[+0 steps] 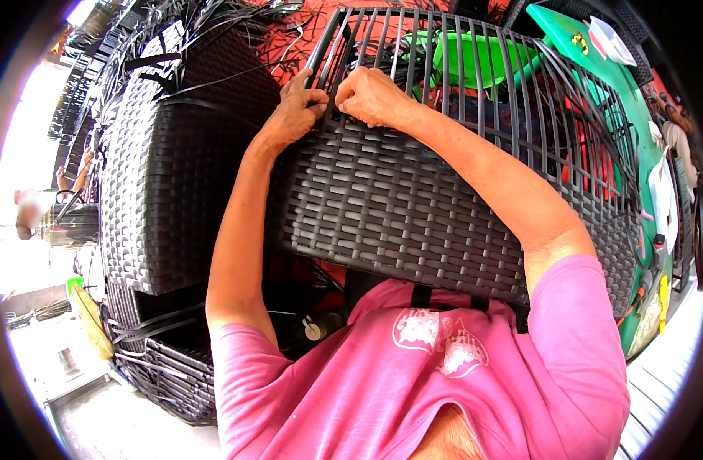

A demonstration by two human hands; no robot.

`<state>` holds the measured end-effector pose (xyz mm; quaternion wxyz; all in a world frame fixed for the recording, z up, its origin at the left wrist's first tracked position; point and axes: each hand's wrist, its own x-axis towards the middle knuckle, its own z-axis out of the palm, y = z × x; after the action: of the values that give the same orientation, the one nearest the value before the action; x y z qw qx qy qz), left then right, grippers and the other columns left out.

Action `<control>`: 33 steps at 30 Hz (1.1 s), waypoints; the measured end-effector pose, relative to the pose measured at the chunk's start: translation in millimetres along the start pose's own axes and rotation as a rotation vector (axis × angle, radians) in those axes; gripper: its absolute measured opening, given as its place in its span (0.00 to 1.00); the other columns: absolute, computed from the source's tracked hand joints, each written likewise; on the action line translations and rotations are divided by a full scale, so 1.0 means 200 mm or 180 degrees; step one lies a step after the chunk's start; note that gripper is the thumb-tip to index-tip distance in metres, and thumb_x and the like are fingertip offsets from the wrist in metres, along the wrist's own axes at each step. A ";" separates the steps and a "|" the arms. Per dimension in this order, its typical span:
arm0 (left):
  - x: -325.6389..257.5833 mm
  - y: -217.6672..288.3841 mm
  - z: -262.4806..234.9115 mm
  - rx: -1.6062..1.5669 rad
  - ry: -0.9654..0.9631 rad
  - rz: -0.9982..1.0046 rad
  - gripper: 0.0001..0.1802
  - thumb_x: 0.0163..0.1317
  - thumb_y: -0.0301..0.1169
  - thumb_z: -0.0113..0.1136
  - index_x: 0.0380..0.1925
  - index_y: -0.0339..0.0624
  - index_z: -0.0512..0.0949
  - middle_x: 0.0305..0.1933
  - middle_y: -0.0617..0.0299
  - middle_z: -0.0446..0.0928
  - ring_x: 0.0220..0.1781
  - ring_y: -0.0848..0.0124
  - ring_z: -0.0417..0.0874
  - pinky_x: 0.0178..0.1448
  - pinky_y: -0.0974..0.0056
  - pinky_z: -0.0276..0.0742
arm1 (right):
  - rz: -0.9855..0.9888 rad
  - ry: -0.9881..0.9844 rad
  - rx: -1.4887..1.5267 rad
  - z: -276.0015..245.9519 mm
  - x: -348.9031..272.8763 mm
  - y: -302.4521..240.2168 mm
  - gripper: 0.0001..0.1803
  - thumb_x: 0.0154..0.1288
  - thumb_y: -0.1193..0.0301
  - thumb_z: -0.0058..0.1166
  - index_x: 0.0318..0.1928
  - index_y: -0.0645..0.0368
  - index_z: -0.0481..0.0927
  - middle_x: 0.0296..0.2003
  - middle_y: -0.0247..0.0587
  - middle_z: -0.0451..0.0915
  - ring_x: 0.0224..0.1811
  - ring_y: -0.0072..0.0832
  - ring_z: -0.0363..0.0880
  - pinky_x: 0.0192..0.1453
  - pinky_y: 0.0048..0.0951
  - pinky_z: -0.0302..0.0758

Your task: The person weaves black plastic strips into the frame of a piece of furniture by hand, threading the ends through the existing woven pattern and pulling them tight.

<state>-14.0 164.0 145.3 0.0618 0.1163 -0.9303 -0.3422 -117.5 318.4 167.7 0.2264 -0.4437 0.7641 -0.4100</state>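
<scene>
Across my lap leans a black wicker panel (pixel 397 195), closely woven in its lower part, with bare upright flat plastic strips (pixel 378 42) above. At its upper left corner, my left hand (pixel 294 110) is closed at the edge, index finger pointing up along the outer bar and thumb bent toward the right. Just right of it, my right hand (pixel 373 97) is closed in a pinch over the top row of weaving. Whatever lies between the right fingertips is hidden by the hand.
A finished dark wicker piece (pixel 141 192) stands close on the left, loose black strips (pixel 236 38) heaped over its top. Behind the bare strips is a bright green plastic object (pixel 474 61). A green surface (pixel 635 146) with small items borders the right. A blurred person (pixel 31 213) is at far left.
</scene>
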 end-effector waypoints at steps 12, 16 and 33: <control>0.01 0.08 -0.24 -0.0591 0.1245 0.0841 0.05 0.56 0.23 0.54 0.29 0.35 0.78 0.40 0.53 0.75 0.41 0.66 0.76 0.47 0.65 0.70 | 0.0039 0.0108 0.1581 0.03 0.08 -0.06 0.09 0.56 0.70 0.59 0.32 0.65 0.82 0.22 0.35 0.79 0.19 0.17 0.75 0.21 0.19 0.76; -0.01 -0.13 -0.07 -0.0283 0.1374 0.0071 0.03 0.53 0.22 0.57 0.28 0.33 0.77 0.28 0.55 0.75 0.30 0.66 0.76 0.38 0.64 0.72 | 0.0387 0.0353 0.1113 0.07 0.08 -0.06 0.09 0.56 0.71 0.57 0.31 0.66 0.82 0.21 0.33 0.78 0.18 0.15 0.72 0.17 0.17 0.72; -0.04 0.02 -0.01 0.1078 0.1435 -0.0273 0.09 0.52 0.30 0.55 0.28 0.35 0.80 0.33 0.46 0.78 0.37 0.47 0.79 0.41 0.51 0.74 | 0.0557 -0.0125 0.0418 0.07 0.15 -0.03 0.08 0.52 0.73 0.57 0.30 0.65 0.83 0.17 0.34 0.76 0.12 0.18 0.68 0.13 0.22 0.67</control>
<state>-7.5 167.6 148.5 0.2322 0.2374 -0.9313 -0.1498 -120.2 285.0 166.4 0.3048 -0.3674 0.7668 -0.4291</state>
